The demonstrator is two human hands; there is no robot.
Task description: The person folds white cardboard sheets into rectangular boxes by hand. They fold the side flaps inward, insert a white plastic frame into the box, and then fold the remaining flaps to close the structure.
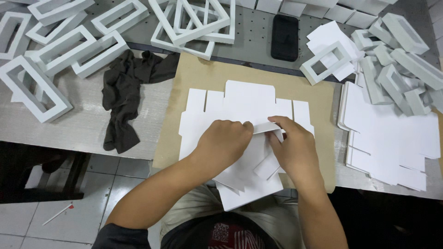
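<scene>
A flat white die-cut cardboard blank (244,103) lies on a brown cardboard sheet (194,74) at the table's front edge. On top of it lies a second white blank (249,184) that hangs over the edge toward me. My left hand (224,140) rests fist-like on this blank and pinches a raised narrow flap (265,127). My right hand (293,147) grips the same flap from the right side, fingers curled around the folded strip. Both hands touch at the flap.
A stack of flat white blanks (392,138) lies to the right. Folded white frames (60,46) are piled at left and back, grey-white ones (401,60) at right. A dark cloth (122,97) lies left of the brown sheet. A black phone (284,37) sits behind.
</scene>
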